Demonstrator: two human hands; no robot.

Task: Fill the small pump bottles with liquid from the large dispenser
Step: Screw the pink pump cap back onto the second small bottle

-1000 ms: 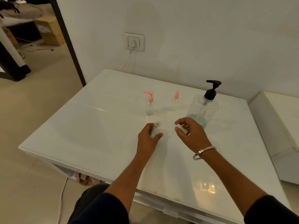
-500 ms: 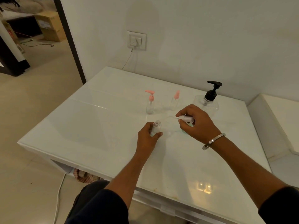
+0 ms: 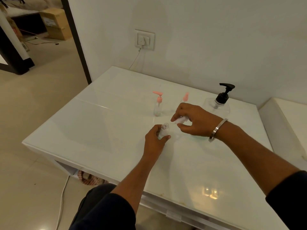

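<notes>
Your left hand is gripping an open small bottle upright on the white table, fingers closed around it. Your right hand is pinching a white pump cap just beside its mouth, partly blocking the second pink-pump bottle. Another pink-pump bottle is standing behind, clear of both hands, and the large dispenser is sitting beyond your right wrist.
</notes>
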